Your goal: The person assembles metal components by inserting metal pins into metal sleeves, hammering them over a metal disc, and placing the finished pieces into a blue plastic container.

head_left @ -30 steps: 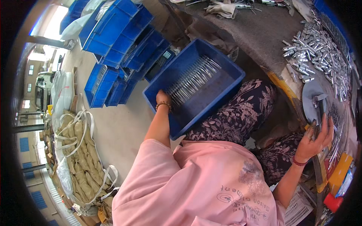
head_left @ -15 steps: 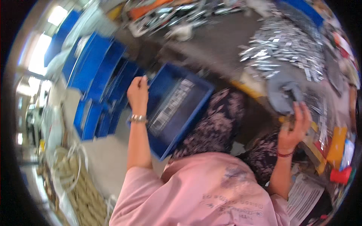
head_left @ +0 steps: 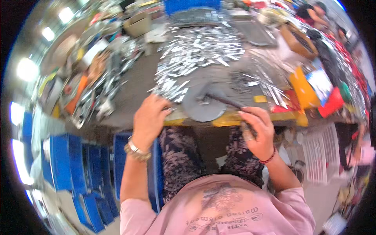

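Observation:
My left hand [head_left: 150, 119] is at the table's front edge, beside the near end of a spread of shiny metal strips [head_left: 196, 51]. Its fingers are bent together; whatever is between them is too small and blurred to make out. A round grey disc [head_left: 197, 111] lies on the table between my hands. Across it rests a dark-handled tool [head_left: 225, 100], perhaps a hammer, its head end near the disc's middle. The fingers of my right hand [head_left: 256, 131] are closed at the end of that handle, over the front edge.
Blue bins [head_left: 66, 162] stand low on my left, and another blue bin [head_left: 156, 176] is beside my thigh. Mixed metal pieces [head_left: 107, 84] cover the table's left. A yellow packet [head_left: 303, 88] and a white basket [head_left: 319, 156] are at right. A co-worker [head_left: 313, 13] sits far right.
My view has swung from the bins on the left to the table. My left hand has gone from the blue bin to the metal strips. My right hand now closes at the dark handle.

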A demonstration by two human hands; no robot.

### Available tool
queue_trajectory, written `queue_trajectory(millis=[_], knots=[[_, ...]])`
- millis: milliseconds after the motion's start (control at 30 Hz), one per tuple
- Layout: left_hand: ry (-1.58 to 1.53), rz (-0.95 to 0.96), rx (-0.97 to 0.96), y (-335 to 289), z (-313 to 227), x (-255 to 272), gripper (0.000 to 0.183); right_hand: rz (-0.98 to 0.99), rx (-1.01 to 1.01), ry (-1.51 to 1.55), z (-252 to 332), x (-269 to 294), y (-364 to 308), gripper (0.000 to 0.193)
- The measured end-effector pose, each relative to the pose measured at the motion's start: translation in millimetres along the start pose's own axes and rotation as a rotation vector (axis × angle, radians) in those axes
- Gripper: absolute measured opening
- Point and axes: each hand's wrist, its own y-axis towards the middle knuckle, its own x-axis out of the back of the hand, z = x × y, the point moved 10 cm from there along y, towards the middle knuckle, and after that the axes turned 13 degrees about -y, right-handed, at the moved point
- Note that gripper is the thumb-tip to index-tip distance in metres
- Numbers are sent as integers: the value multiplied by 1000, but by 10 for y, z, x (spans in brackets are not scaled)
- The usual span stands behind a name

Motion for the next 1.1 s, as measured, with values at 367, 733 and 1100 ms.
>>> queue_trajectory(millis=[367,733,1100], knots=[[-986,-194,354,-132,104,-135,25,74,-303,-517,-1262,390,246,24],[-1006,-62,286,-116,-283,-694,21,367,-568,-663,-1620,36,160,20],[-333,-138,-24,-103,-512,-367,12,248,-274,-62,-766,-123,348,20]])
